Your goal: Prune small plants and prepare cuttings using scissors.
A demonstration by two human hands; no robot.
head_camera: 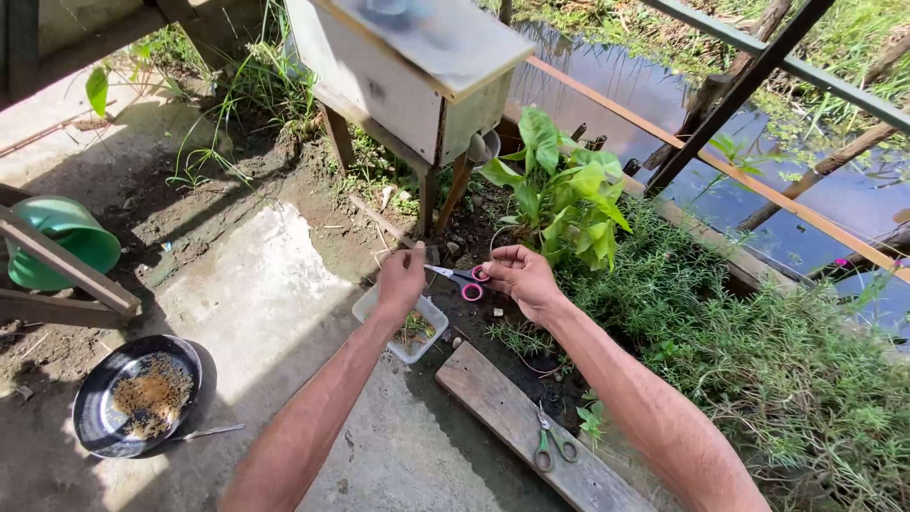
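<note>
Pink-handled scissors [462, 279] lie nearly level between the two hands, long axis running left to right, blades toward the left hand [402, 275] and pink loops toward the right hand [519, 277]; the right hand's fingers curl around the loops, gripping them; the left hand is closed at the blade tips, apparently pinching something too small to make out; directly below sits a clear plastic container [409, 328] holding bits of greenery; green-handled scissors [548, 443] rest on a wooden plank [502, 408]; a black pan [139, 393] of granules sits on the concrete at left.
</note>
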